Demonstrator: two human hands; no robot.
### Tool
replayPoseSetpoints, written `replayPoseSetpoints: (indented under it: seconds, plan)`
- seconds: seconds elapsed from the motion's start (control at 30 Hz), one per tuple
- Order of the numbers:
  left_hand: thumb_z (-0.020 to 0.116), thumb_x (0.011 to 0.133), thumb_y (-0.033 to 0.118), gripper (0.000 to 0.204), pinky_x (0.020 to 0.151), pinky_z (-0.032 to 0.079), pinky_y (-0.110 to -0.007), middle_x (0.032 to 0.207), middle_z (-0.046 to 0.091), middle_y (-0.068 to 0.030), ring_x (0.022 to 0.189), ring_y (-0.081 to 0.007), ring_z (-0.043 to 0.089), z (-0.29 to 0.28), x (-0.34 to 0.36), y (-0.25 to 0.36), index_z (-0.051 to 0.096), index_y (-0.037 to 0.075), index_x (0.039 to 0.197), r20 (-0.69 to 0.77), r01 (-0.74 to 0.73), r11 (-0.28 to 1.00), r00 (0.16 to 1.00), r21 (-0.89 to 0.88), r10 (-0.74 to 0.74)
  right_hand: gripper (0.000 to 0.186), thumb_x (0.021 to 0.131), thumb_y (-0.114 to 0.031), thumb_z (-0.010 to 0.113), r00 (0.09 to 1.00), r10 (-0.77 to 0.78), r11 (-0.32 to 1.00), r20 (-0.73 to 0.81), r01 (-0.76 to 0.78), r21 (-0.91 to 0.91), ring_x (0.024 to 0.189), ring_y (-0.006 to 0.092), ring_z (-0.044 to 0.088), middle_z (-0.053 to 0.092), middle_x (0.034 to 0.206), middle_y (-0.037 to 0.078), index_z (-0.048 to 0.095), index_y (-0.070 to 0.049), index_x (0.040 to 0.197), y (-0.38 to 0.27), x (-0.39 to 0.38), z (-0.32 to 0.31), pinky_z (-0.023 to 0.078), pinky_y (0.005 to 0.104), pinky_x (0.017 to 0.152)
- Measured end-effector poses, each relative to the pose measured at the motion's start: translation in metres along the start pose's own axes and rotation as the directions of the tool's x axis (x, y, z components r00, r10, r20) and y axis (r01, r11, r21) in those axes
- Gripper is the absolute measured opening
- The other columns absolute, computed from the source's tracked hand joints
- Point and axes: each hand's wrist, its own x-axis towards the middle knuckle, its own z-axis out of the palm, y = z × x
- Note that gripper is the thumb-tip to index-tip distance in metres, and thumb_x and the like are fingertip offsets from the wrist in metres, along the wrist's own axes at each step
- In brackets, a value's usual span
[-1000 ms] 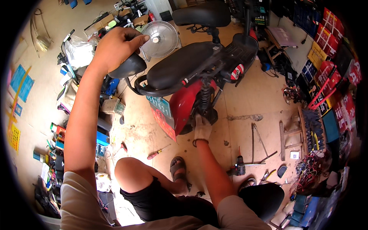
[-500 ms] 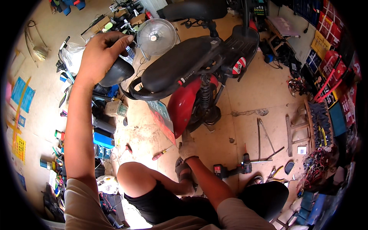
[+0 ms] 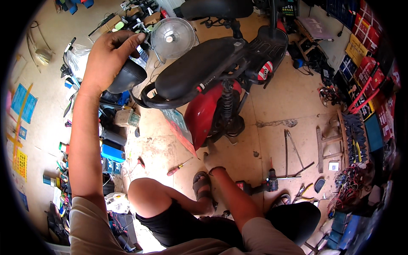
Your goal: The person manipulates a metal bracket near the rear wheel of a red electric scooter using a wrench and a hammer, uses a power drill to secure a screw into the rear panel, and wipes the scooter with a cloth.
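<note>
A red and black electric scooter point(image 3: 204, 114) stands ahead of me with a long black seat point(image 3: 193, 70). My left hand point(image 3: 111, 57) is raised at the upper left, beside the scooter's black backrest pad point(image 3: 127, 77). Its fingers are curled toward the thumb, and what they hold, if anything, is hidden. Low behind the scooter, my right hand point(image 3: 212, 161) reaches to just below the red rear fender and a plate point(image 3: 180, 131) hanging there. Glare washes out its fingers, so their grip is unclear.
A red-handled screwdriver point(image 3: 176, 169) lies on the floor near my left foot. To the right are a cordless drill point(image 3: 272, 180), metal rods point(image 3: 286, 153) and pliers point(image 3: 304, 191). A fan point(image 3: 172, 38) stands beyond the seat. Clutter lines both sides.
My right hand has drawn slightly right and away from the plate's lower corner. My left hand has shifted a little up and left, its fingers still curled.
</note>
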Motion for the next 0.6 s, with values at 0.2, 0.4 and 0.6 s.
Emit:
replayPoseSetpoints:
  seconds: [0.2,0.4,0.6]
  plan:
    - [0.072,0.101,0.04,0.041,0.071,0.05,-0.029,0.079,0.072,-0.0068,0.074,-0.0127,0.065,0.005,-0.001,-0.002,0.078,0.0,0.108,-0.037,-0.013,0.997,0.999,-0.082,0.01,0.069,0.091,-0.016,0.067,0.991,-0.122,0.992,-0.053,0.121,-0.038,0.113,0.0476,0.067,0.063,0.142,0.025,0.045,-0.012,0.157,-0.016,-0.008,0.004,0.056,0.0535,0.096]
    - [0.071,0.103,0.036,0.04,0.07,0.05,-0.027,0.079,0.072,-0.0066,0.074,-0.0115,0.065,0.005,-0.001,0.007,0.077,-0.003,0.109,-0.014,0.019,0.993,1.0,-0.114,-0.02,0.06,0.094,-0.019,0.066,0.968,0.017,0.992,0.252,0.015,-0.123,0.108,0.0324,0.075,0.071,0.13,0.024,0.053,-0.007,0.151,0.051,0.038,0.003,0.06,0.045,0.093]
    - [0.071,0.103,0.037,0.042,0.07,0.05,-0.027,0.08,0.072,-0.0063,0.074,-0.0112,0.063,0.002,-0.004,-0.002,0.077,-0.004,0.109,-0.023,0.045,0.994,0.999,-0.104,-0.048,0.053,0.102,-0.024,0.066,0.94,-0.038,-0.156,0.339,-0.341,0.927,0.126,0.0228,0.067,0.067,0.139,0.009,0.053,-0.009,0.152,-0.016,0.03,-0.038,0.057,0.0386,0.104]
